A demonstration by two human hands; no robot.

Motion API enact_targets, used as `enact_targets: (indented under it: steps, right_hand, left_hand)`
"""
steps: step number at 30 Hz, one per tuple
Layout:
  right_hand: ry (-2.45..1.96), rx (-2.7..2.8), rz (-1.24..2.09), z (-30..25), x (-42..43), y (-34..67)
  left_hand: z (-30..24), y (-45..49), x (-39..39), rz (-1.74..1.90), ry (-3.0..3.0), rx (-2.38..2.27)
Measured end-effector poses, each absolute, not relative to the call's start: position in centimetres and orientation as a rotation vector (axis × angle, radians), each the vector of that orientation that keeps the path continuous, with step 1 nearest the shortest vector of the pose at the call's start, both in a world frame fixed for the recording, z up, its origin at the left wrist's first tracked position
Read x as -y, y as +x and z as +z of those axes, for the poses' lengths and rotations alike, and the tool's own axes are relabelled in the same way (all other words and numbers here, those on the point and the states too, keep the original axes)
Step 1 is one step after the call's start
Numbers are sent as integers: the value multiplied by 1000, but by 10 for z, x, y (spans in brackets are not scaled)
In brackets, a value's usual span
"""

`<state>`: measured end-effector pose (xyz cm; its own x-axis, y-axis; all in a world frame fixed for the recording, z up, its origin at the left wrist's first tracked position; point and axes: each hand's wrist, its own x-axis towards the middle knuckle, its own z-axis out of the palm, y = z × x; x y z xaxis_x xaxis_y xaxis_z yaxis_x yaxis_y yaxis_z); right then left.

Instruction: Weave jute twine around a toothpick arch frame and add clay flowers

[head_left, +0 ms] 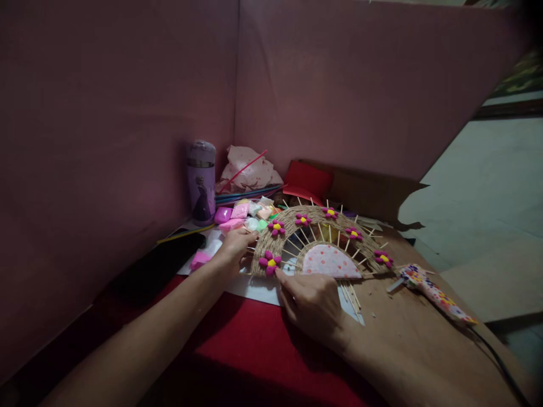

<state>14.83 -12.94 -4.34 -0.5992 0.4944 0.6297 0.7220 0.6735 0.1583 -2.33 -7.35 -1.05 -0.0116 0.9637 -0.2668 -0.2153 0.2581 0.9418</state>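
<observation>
A half-round fan-like craft piece (289,226) of wound brown twine and thin sticks is held up over the table. Magenta clay flowers with yellow centres, such as the lower-left flower (270,263), run along its arch. At its middle sits a smaller half-disc (328,261) of pale dotted fabric. My left hand (231,251) is closed on the left edge, around the stick ends. My right hand (313,301) has curled fingers, with its fingertips at the bottom edge beside the lower-left flower. What lies under the right fingertips is partly hidden.
A patterned glue gun (436,294) with a black cord lies on brown cardboard (394,333) at right. Behind stand a purple bottle (201,183), colourful clay packets (240,210), a crumpled dotted cloth (250,169) and a red object (309,180). Loose sticks (350,297) rest on white paper.
</observation>
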Motion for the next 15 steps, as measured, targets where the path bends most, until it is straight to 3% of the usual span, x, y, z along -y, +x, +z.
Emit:
enact_targets:
  steps: [15]
  right_hand:
    - [-979, 2313, -562, -43, 129, 149]
  left_hand:
    - [-11, -24, 73, 1145, 829, -1196]
